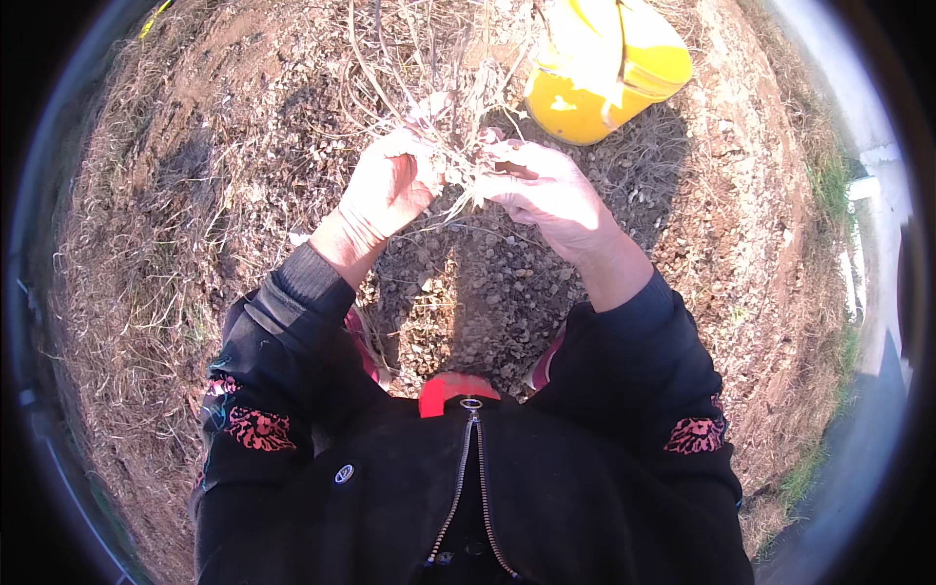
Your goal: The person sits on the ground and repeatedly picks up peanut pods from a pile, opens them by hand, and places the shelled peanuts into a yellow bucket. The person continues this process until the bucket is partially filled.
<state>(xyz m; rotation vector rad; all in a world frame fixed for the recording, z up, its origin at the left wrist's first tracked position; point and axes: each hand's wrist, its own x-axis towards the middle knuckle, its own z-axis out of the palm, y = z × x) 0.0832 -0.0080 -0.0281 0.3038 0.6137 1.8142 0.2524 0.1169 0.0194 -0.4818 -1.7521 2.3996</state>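
Note:
A bundle of dried plant stems and roots (461, 157) is held up between my hands over bare soil. My left hand (391, 179) grips it from the left, with long stems fanning out beyond the fingers. On the right side, the thumb and fingers of my right hand (548, 186) pinch into the tangled roots. Strong sunlight washes out the fingertips, so small pieces among the roots are hard to make out. Just beyond my right hand, a yellow bucket (574, 110) leans on the ground, and its contents cannot be seen.
Cloddy soil (504, 281) with dry straw spreads around me. My shoes (545, 362) are partly visible below my forearms. Dry grass (168, 292) covers the left side. A pale paved strip (881, 307) runs along the far right, edged with green grass (830, 183).

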